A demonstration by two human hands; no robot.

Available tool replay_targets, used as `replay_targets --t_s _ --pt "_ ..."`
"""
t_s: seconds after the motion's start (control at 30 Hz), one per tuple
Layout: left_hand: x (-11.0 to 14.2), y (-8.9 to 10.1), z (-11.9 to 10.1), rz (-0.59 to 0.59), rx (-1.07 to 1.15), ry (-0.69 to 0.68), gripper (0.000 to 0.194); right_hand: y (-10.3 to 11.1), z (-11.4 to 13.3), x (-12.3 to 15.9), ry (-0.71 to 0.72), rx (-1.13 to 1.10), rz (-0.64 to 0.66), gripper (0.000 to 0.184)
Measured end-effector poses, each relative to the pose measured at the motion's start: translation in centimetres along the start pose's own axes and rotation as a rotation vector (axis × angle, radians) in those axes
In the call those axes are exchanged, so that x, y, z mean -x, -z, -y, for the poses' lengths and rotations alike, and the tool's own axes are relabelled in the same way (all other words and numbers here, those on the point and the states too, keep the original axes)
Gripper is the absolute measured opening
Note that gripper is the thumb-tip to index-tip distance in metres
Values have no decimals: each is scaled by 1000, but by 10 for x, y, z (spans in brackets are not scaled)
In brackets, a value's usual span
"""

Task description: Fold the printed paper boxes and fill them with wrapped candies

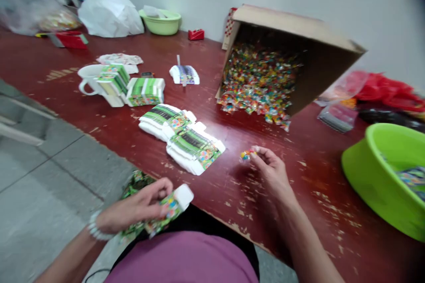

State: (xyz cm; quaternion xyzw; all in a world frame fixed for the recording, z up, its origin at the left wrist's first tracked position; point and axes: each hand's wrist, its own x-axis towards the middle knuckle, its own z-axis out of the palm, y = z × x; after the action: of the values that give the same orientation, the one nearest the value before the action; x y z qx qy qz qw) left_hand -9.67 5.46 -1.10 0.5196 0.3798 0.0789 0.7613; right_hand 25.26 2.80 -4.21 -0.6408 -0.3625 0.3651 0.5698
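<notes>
The left hand [141,205] gripped a small printed carton [171,208]; the right hand [272,171] pinched wrapped candies [245,155] above the table [212,190].

Bare wood on the table [317,159] gives my right hand [274,170] an open lane toward the carton [327,77], whose mouth faces me; candies [259,79] spill over its lower lip. To the right, the tall wall of the green tub [368,177] closes off that side. Between my left hand [142,205], at the near edge, and the far edge, the flat box stacks [192,146] stand in the way, passable only over their tops.
</notes>
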Motion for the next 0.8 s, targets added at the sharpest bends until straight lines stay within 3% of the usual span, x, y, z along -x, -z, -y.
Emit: replay_targets --t_s 0.17,0.3,0.43,0.8 --pt "-24 -38 -12 -18 226 -112 21 -48 31 59 -52 -256 199 24" --pt "-29 -59 -6 -33 273 -166 23 -72 34 77 -1 -226 246 21" --pt "-30 -68 -5 -58 297 -177 27 -71 31 78 95 -70 274 14" --pt "-27 -76 -10 -161 272 -223 36 -53 46 78 318 306 356 21"
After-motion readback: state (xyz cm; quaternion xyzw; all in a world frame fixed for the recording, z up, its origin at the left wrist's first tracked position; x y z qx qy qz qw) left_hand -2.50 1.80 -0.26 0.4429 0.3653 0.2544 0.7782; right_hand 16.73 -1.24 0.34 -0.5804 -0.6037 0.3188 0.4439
